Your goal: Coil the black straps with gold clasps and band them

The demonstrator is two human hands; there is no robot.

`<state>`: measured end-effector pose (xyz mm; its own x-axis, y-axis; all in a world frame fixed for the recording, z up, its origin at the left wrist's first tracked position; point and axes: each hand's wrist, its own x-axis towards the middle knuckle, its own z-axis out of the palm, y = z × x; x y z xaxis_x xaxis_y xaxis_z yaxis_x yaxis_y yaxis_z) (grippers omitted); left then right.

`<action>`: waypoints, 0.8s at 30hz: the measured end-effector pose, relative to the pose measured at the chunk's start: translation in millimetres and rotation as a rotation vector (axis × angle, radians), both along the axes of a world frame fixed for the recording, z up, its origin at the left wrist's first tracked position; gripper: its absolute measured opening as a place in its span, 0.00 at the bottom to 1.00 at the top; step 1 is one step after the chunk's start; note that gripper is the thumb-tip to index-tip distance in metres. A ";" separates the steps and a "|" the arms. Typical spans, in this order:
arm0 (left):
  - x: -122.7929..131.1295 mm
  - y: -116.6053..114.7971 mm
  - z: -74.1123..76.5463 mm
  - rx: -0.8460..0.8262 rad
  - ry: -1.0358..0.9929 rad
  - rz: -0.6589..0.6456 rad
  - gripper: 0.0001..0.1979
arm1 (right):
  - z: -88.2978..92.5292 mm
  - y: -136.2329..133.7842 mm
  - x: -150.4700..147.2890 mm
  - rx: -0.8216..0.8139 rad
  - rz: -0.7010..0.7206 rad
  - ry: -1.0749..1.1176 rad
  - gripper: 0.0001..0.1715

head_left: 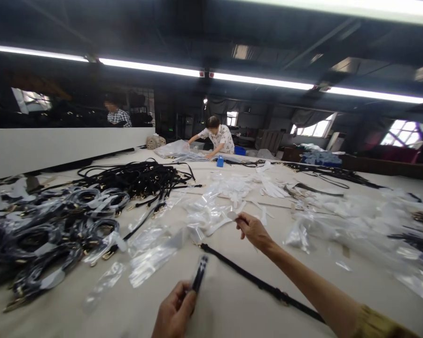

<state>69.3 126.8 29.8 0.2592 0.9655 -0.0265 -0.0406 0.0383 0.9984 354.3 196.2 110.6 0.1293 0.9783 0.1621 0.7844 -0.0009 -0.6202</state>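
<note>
Head view | left hand (176,310): fingers closed round a slim dark item (199,276), glossy, pale glints at its upper end | right hand (253,230): fingertips pinching a thin, curved white strip (219,226) | black strap (246,274), gold-toned tip, on pale table (239,314)

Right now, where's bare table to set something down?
Bare table shows between the left hand and the long black strap, and left of that hand, nearer than the clear sleeves. Crowded: bagged coils at left, plastic bags at right.
</note>
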 end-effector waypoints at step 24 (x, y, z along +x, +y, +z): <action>-9.7 -32.6 53.8 0.273 0.497 -0.190 0.09 | -42.0 -128.6 -128.8 -0.299 0.200 1.065 0.18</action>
<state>59.6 94.2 83.7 0.4482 0.8923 0.0539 0.4165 -0.2618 0.8706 225.4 67.6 68.6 -0.1016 0.9780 -0.1822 -0.1429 -0.1956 -0.9702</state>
